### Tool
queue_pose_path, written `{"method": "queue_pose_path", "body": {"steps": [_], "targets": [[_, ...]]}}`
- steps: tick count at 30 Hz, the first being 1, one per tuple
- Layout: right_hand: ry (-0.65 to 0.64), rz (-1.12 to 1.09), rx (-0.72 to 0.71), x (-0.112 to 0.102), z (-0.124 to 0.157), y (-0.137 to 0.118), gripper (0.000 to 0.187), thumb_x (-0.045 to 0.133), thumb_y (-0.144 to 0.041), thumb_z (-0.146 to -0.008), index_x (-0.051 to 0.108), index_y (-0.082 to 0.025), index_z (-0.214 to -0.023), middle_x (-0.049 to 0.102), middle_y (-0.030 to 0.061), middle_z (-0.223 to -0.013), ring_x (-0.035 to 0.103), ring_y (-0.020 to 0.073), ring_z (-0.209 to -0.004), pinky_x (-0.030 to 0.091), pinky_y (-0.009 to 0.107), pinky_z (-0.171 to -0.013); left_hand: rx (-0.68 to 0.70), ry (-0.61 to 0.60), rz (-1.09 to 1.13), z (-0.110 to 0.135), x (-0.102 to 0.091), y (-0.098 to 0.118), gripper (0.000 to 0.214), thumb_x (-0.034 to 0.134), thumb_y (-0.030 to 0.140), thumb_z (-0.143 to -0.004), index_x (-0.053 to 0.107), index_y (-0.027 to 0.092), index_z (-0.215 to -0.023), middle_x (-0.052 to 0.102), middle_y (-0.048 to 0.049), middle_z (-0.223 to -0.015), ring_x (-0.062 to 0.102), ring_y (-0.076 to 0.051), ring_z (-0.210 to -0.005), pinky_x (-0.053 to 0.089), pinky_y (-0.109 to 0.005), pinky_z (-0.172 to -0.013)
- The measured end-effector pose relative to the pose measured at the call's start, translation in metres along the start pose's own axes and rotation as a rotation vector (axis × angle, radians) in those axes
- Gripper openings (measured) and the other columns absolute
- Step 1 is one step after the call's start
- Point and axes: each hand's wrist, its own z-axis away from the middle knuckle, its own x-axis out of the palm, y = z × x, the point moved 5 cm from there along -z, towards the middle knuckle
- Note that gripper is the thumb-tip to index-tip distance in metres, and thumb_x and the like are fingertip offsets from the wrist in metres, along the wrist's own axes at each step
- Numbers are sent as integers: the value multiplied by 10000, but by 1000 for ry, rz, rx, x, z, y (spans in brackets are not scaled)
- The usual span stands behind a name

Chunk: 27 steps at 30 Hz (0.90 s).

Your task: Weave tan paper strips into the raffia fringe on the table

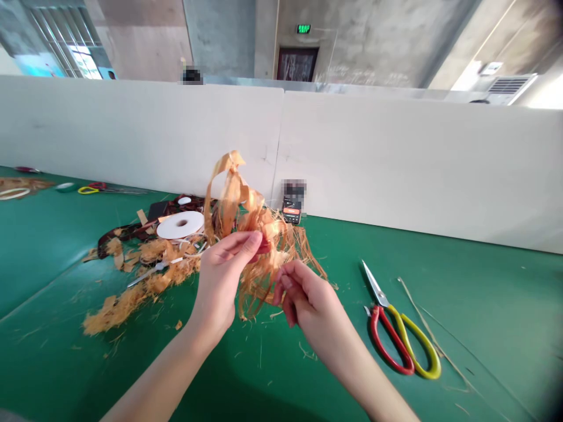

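In both hands I hold a bunch of shredded orange raffia-like strips (250,234), which loops up at the top and hangs in frayed strands below. My left hand (222,275) pinches the bunch between fingers and thumb, and a small red piece (264,246) shows by its fingertips. My right hand (305,293) pinches strands lower down. A roll of white ribbon (180,225) lies beyond my left hand. Near it, a small pair of scissors (153,271) rests among loose orange fibres (127,305).
Large red-and-yellow-handled scissors (396,340) lie on the green mat (53,252) to the right, beside thin straw stalks. Dark ribbon (127,231), a black phone-like device (291,211) and more scissors (94,189) lie further back against a white partition (396,158).
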Motion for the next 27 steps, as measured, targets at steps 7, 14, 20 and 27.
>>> {"method": "queue_pose_path", "body": {"steps": [7,14,20,27], "targets": [[54,269,-61,0,4,1,185,335,-164,-913,414,-220,-756,571,3,-650,409,84,-424,311,227,-450,-51,38,-28,1,0,0,239,847,367,-609,736,190,-726,697,-9,-754,604,-114,-722,472,-215,-682],[25,341,-70,2,6,3,202,322,-78,-852,381,-226,-729,566,12,-663,397,92,-432,309,234,-455,-54,-35,24,-2,0,-7,187,812,322,-667,708,169,-699,647,13,-723,557,-89,-726,432,-191,-709],[121,497,-51,-1,5,5,269,342,25,-748,425,-207,-855,593,33,-692,467,134,-520,348,257,-523,-114,-43,114,0,-5,-16,197,817,240,-623,695,165,-756,659,14,-750,572,-86,-717,443,-185,-682],[98,525,-46,0,6,6,304,338,50,-696,414,-207,-838,607,45,-705,498,144,-549,364,255,-530,-152,2,124,11,-8,-26,322,792,165,-604,628,181,-881,661,14,-805,616,-104,-799,468,-185,-706]]}}
